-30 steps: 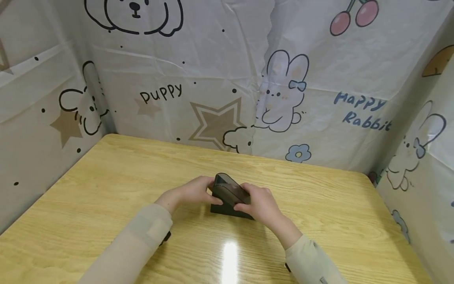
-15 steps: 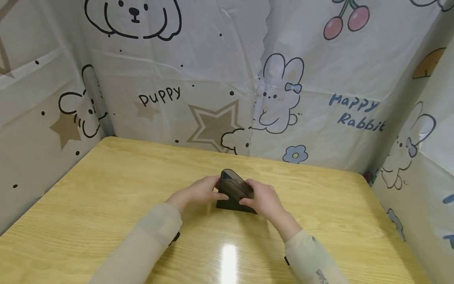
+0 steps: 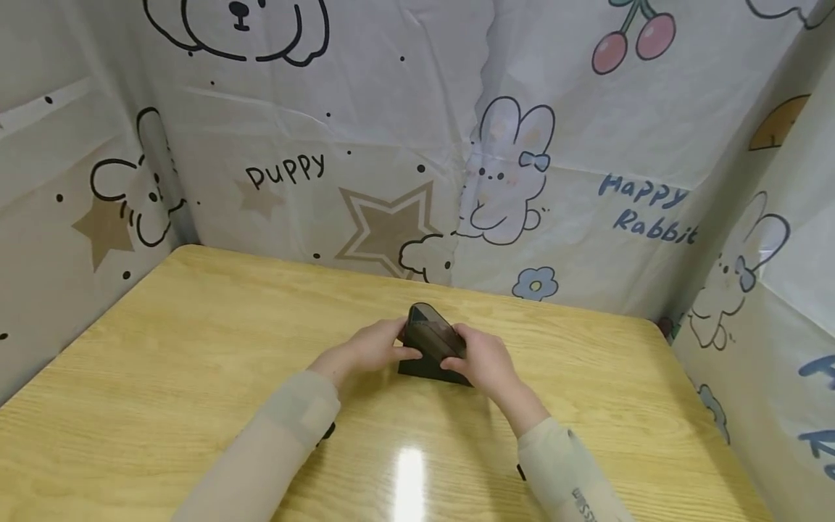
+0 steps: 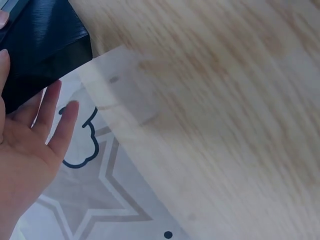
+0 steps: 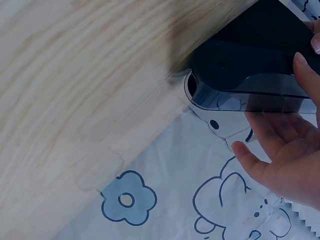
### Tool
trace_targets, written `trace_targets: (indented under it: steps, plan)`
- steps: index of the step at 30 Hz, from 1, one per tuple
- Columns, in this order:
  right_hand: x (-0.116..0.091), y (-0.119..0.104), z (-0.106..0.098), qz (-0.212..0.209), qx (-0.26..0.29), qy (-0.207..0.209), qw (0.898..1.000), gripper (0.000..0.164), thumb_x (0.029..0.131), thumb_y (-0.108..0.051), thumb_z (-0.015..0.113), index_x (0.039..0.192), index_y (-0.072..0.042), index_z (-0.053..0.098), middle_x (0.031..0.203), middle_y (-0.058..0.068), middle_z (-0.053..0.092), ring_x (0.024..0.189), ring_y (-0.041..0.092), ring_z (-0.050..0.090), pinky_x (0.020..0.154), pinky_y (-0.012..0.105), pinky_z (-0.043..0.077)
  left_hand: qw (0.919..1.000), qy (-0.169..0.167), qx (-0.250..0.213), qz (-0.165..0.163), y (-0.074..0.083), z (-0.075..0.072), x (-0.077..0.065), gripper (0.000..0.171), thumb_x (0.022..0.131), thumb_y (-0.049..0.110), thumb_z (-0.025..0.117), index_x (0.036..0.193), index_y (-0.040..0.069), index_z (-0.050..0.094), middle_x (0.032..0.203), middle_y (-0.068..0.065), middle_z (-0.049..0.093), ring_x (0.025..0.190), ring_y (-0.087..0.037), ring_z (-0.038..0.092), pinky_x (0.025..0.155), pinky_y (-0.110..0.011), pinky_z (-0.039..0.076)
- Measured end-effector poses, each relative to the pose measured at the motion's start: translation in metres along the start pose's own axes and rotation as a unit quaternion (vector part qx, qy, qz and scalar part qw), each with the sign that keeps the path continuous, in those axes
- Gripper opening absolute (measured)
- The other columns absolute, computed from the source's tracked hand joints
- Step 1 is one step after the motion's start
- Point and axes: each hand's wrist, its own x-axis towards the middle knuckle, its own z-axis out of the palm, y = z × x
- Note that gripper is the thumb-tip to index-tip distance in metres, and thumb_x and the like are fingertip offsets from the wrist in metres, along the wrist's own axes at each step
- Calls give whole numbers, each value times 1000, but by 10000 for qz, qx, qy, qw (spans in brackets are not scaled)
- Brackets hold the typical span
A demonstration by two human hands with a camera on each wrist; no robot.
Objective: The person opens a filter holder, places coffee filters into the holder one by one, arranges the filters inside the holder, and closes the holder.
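Note:
A black wedge-shaped box with a smoky see-through cover is between both hands near the middle of the table. Its top slopes down to the right. My left hand grips the higher left end, thumb at the near side and fingers behind. The lower right end is gripped by my right hand, its thumb on the near face. In the right wrist view, the cover's rounded, clear end shows beside the black body. The left wrist view shows the ribbed black body. Whether the base touches the table cannot be told.
The wood-grain table stretches around the hands, with a bright light reflection at the front. Cartoon-printed cloth hangs behind it and along both sides.
Both hands and the box have shifted slightly right and away across the table, mostly in the first half second. The grip looks the same. The head view has shifted a little.

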Motion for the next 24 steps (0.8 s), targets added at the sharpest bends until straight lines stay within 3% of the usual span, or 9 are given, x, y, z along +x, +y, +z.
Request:
trace_targets:
  steps: [4, 14, 20, 22, 24]
  plan:
    - [0, 0, -1, -24, -81, 73, 9999, 53, 77, -28, 76, 122, -7, 57, 108, 10, 67, 91, 24, 63, 80, 40, 49, 9998, 10, 106, 137, 1, -1, 1, 36, 88, 31, 64, 119, 15, 55, 112, -3, 65, 109, -21, 59, 95, -42, 44]
    - [-6, -3, 0, -57, -148, 90, 9998, 53, 77, -30, 76, 121, -8, 58, 106, 9, 68, 90, 25, 63, 80, 40, 49, 9992, 31, 380, 125, 0, 0, -4, 39, 86, 34, 66, 119, 16, 56, 117, -4, 65, 113, -23, 58, 99, -42, 42]
    - [-4, -3, -4, -99, -187, 135, 9997, 52, 76, -30, 77, 120, -9, 59, 105, 8, 69, 88, 23, 63, 79, 39, 49, 9998, 25, 167, 43, 0, -1, -2, 41, 87, 32, 66, 123, 16, 54, 122, -4, 62, 118, -23, 55, 102, -42, 40]
    - [-3, -4, -3, -95, -169, 99, 9998, 53, 77, -29, 76, 122, -8, 58, 108, 9, 68, 92, 25, 63, 85, 41, 46, 10000, 43, 53, 70, -1, 0, -1, 43, 87, 31, 66, 125, 16, 53, 126, -6, 60, 121, -24, 52, 103, -43, 39]
    - [-3, -3, -1, -76, -186, 15, 9998, 62, 77, -33, 76, 129, -8, 53, 119, 11, 63, 106, 29, 59, 95, 47, 40, 9999, 79, 48, 119, -4, 2, -2, 49, 87, 32, 66, 130, 17, 50, 131, -7, 56, 125, -26, 49, 104, -45, 37]
